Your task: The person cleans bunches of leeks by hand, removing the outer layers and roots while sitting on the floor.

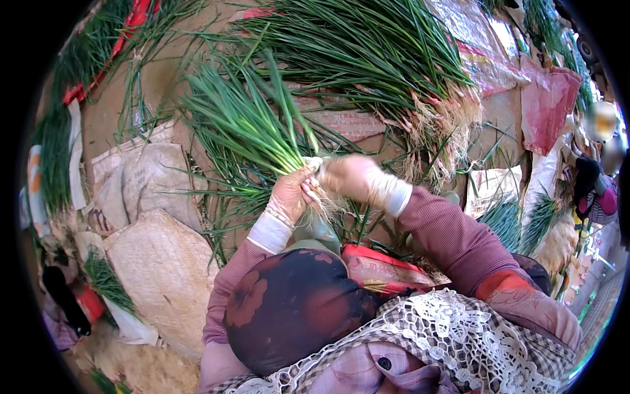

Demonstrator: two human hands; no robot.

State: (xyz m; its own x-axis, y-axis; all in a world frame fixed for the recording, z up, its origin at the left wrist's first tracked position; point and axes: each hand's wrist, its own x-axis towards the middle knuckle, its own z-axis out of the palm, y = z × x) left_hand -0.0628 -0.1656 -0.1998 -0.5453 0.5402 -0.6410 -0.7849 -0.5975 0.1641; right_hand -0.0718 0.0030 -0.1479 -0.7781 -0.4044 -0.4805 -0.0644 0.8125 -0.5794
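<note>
Gripping bunch of green onions (252, 125) at white stalk end, left hand (289, 194) closing around it; right hand (348, 176) pinching pale roots just beside. Bunch fanning up-left over woven sacks (164, 262). Larger onion pile (380, 59) lying beyond, roots pointing right.

In front of both hands the way is blocked by a big pile of green onions (367, 59), with its roots toward the person. Loose green leaves (223, 190) lie under the left hand (289, 194). To the left, flat woven sacks (157, 262) on the ground give open room. To the right, a red plastic bag (548, 105) and more bunches (518, 223) stand close.
</note>
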